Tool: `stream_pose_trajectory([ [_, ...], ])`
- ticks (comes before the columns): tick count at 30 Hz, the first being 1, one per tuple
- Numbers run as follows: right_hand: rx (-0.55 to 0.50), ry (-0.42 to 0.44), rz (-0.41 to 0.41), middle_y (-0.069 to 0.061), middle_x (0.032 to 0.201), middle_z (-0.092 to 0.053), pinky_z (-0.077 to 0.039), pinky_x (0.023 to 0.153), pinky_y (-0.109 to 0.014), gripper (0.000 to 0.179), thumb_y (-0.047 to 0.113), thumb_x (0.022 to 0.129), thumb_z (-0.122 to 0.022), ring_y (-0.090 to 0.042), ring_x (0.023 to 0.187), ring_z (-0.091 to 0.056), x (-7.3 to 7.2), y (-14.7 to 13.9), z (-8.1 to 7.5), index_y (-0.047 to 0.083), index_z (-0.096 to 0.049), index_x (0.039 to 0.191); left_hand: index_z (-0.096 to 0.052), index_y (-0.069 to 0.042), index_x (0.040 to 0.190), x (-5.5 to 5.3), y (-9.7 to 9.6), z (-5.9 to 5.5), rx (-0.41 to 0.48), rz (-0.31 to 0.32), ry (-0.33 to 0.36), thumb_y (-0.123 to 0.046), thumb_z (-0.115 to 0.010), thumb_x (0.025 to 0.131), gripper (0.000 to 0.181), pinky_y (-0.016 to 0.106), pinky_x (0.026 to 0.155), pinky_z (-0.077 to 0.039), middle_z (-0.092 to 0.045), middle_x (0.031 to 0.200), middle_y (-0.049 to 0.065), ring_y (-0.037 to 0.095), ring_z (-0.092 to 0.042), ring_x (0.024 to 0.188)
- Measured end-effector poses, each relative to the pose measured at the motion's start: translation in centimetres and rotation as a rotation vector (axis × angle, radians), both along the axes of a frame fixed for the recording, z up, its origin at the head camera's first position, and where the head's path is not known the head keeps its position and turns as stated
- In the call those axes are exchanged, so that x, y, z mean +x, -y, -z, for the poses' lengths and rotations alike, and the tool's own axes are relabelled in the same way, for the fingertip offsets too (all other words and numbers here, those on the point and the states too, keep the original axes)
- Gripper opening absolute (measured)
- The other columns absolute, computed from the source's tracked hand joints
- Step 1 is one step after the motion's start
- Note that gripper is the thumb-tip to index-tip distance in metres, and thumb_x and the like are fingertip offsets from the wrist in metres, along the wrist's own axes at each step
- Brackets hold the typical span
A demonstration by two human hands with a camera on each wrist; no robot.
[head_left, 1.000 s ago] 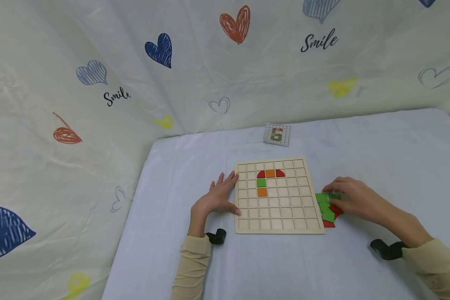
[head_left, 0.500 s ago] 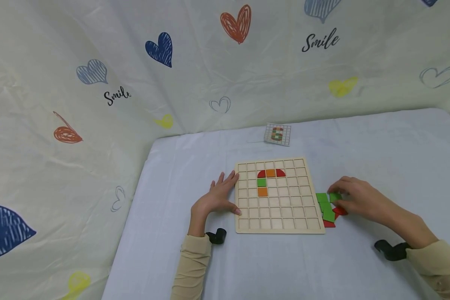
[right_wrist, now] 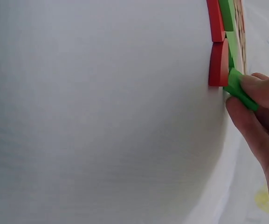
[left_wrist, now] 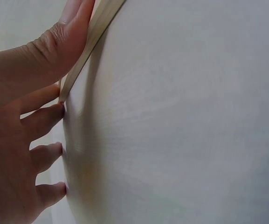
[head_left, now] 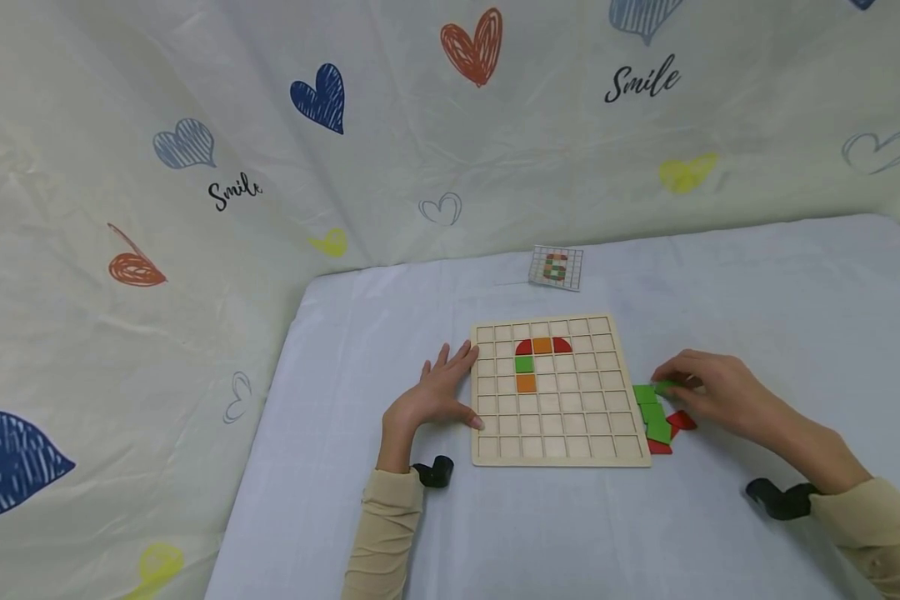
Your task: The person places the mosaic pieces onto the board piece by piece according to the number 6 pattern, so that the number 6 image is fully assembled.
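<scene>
A square wooden grid board lies on the white-covered table. Set in its cells are red rounded tiles, orange tiles and a green tile. My left hand rests with spread fingers against the board's left edge, the thumb along its side. Right of the board, my right hand pinches a green square tile between thumb and fingers, tilted in the right wrist view. Just beside it lie more green tiles and red tiles, loosely heaped.
A small pattern card with a coloured figure on a grid lies behind the board. The table's far edge meets a hanging cloth printed with hearts. Dark wrist devices hang by both sleeves.
My right hand has drawn a green tile a little off the heap and now tilts it in the fingers, uncovering more of a red tile. The left hand stays in place.
</scene>
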State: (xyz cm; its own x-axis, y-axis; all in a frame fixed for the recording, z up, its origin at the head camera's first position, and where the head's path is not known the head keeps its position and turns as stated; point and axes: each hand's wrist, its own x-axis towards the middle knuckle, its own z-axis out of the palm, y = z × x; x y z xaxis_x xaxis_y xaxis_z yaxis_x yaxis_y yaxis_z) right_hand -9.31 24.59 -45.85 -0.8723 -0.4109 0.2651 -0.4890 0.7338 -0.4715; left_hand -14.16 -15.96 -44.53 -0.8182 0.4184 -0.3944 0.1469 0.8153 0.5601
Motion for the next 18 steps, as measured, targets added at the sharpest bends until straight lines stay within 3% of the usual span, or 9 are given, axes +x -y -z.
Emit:
stream_pose_trajectory([
  [10,-0.110,0.078,0.018,-0.014,0.105,-0.075,-0.063,0.071,-0.032,0.040,-0.013,0.073,-0.084,-0.028,0.089,-0.071,-0.1,0.2,-0.6,-0.004,-0.073,0.110,-0.018,-0.018,0.167,0.0,0.0,-0.1,0.000,0.001,-0.002,-0.025,-0.094,0.074,0.120,0.052,0.130,0.005,-0.007,0.174,-0.002,0.026,0.009,0.161],
  [14,-0.126,0.105,0.023,-0.015,0.105,-0.074,-0.063,0.072,-0.036,0.037,-0.011,0.076,-0.083,-0.027,0.087,-0.071,-0.2,0.9,-0.9,-0.005,-0.073,0.111,-0.018,-0.020,0.167,-0.1,0.1,0.2,0.002,-0.001,0.004,-0.026,-0.094,0.074,0.121,0.051,0.130,0.006,-0.006,0.174,-0.004,0.025,0.010,0.161],
  [18,-0.103,0.142,0.034,-0.010,0.103,-0.075,-0.063,0.073,-0.027,0.033,-0.003,0.080,-0.084,-0.018,0.083,-0.071,-0.4,1.8,-1.3,-0.002,-0.074,0.111,-0.017,-0.021,0.167,-0.2,0.1,0.3,0.004,-0.001,0.005,-0.026,-0.094,0.074,0.121,0.050,0.130,0.007,-0.006,0.174,-0.005,0.024,0.010,0.161],
])
